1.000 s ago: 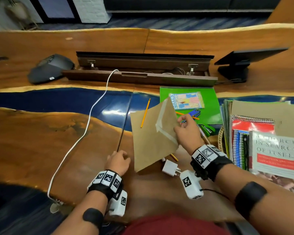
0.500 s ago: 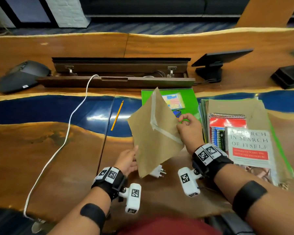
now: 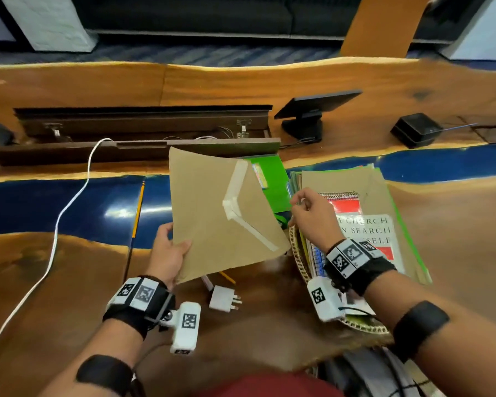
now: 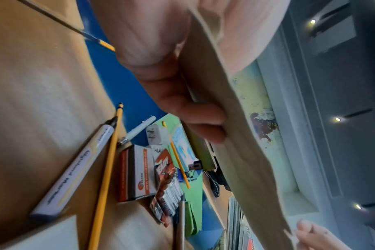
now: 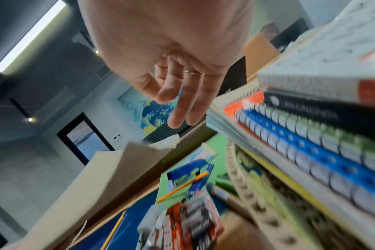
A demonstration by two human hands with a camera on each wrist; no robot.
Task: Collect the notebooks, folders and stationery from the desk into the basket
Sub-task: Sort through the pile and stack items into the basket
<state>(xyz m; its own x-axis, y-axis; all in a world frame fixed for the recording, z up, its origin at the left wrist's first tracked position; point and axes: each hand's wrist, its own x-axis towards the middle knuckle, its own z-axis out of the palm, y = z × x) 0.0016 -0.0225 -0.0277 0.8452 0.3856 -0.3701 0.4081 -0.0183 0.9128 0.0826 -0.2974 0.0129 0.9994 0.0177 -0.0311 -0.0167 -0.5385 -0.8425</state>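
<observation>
A brown paper envelope [image 3: 212, 219] with a white taped flap hangs tilted above the desk. My left hand [image 3: 173, 249] pinches its lower left edge, thumb on top; in the left wrist view the fingers [image 4: 195, 116] curl under the envelope [image 4: 242, 152]. My right hand [image 3: 304, 213] holds nothing and hovers, fingers relaxed, just right of the envelope over the left rim of the wicker basket [image 3: 298, 253]. In the right wrist view the fingers [image 5: 182, 108] are straight and empty. The basket holds spiral notebooks [image 5: 300, 140], folders and a grey book [image 3: 367, 227].
On the desk lie a green folder [image 3: 274, 187], a yellow pencil [image 3: 138, 213], a white plug adapter [image 3: 222, 300] and a white cable [image 3: 56, 227]. Under the envelope are a marker [image 4: 75, 169], a battery pack [image 4: 166, 187] and a small box [image 4: 137, 174]. A monitor [image 3: 312, 110] stands behind.
My left hand rose from the desk and took the envelope's lower left edge. My right hand let go of the envelope and moved right over the basket.
</observation>
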